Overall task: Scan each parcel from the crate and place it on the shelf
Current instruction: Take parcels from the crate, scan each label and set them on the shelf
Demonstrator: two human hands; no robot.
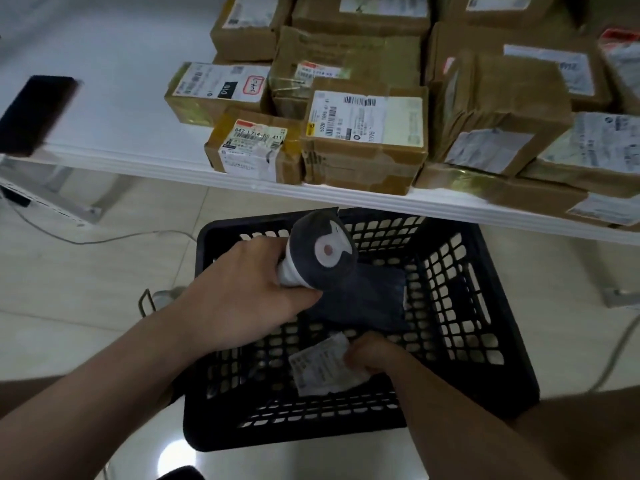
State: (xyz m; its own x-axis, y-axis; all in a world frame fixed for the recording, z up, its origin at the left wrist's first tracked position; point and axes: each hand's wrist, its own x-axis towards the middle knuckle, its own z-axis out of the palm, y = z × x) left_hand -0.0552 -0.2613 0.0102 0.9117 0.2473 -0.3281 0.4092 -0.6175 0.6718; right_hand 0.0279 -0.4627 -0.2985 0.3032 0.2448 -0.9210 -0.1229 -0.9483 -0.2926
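- The right hand is reaching down into the crate, its fingers curling round the edge of 1 small parcel and pinching it.
- That parcel is lying low in the near half of the crate, apparently on its floor. It is showing a crumpled white label face up, with print too blurred to read, and it is looking thin and soft rather than boxy.
- The left hand is gripping the handle of a grey and white scanner, holding it over the crate with the dark head angling down toward the parcel.
- The black mesh crate is sitting on the tiled floor, partly under the front edge of the shelf. No other parcel is showing inside it, so this 1 is probably the last.
- The white shelf is already carrying a crowd of brown cardboard boxes, packed and stacked toward its right side, so most of the work is looking done.
- Scanning and shelving this parcel is what seems to be remaining.
- A dark flat object is lying on the shelf's far left.
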